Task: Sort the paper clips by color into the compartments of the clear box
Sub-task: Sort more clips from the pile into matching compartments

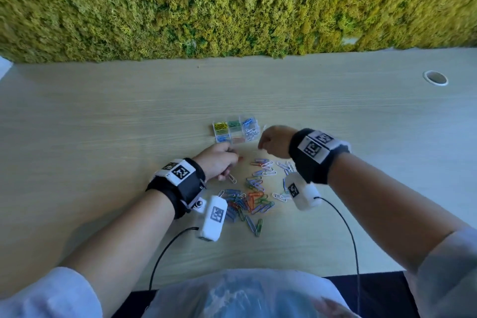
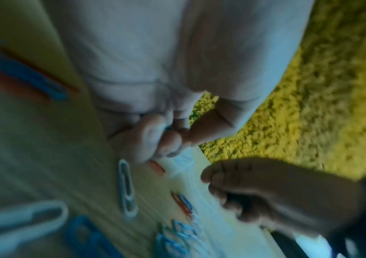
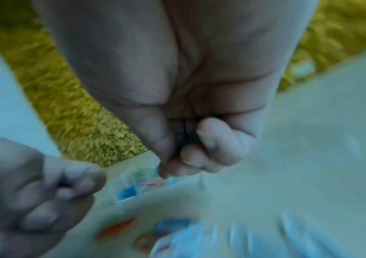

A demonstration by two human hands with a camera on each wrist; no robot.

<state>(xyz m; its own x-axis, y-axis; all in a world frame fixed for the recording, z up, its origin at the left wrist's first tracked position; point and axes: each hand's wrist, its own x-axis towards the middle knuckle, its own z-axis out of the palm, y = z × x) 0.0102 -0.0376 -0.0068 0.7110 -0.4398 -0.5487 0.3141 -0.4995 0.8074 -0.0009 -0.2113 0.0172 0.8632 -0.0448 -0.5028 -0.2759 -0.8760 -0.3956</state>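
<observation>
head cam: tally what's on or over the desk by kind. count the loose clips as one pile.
clear box: 1
loose clip pile: 1
hands: 2, left hand and right hand
wrist cameras: 2, left and right
cable grommet: 1
Total: 7

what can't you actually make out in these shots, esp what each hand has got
- Right hand: right wrist view shows a dark green speck between curled fingers; blur hides what it is.
- Left hand: left wrist view shows a blue-green bit between blurred fingertips; unidentifiable.
- Clear box: head view, too small to count clips.
</observation>
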